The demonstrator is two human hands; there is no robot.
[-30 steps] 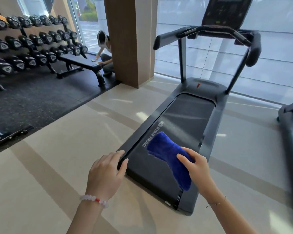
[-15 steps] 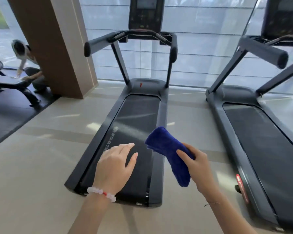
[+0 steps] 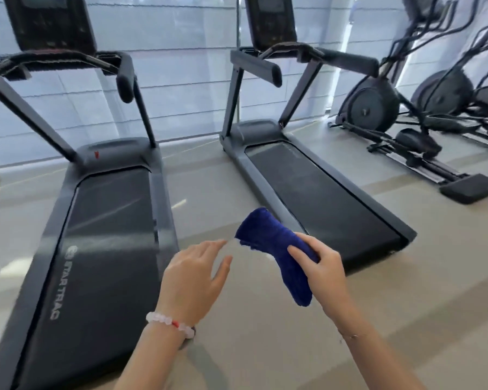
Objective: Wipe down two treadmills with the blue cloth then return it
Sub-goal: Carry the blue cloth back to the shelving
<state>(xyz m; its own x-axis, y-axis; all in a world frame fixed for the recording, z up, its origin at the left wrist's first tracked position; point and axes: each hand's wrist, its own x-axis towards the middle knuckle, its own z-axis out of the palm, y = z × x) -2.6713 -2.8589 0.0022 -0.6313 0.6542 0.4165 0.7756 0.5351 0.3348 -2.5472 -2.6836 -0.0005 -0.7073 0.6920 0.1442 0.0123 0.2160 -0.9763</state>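
Observation:
My right hand [image 3: 320, 267] grips a folded blue cloth [image 3: 271, 243] in the air, above the floor strip between two black treadmills. The cloth's far end overlaps the left rail of the right treadmill [image 3: 321, 198]. My left hand [image 3: 195, 274], with a bead bracelet on the wrist, hovers with relaxed fingers and holds nothing, just right of the left treadmill [image 3: 102, 243], which bears a "STAR TRAC" logo. Both treadmills have consoles and handrails at their far ends.
Two elliptical trainers [image 3: 406, 114] stand at the right, their rails reaching onto the beige floor [image 3: 265, 333]. A window wall with pale blinds [image 3: 186, 80] runs behind all the machines.
The view has swung right: the dumbbell rack and pillar left the frame, the second treadmill and ellipticals came in. My left hand came off the left treadmill's rear edge. The cloth stays in my right hand.

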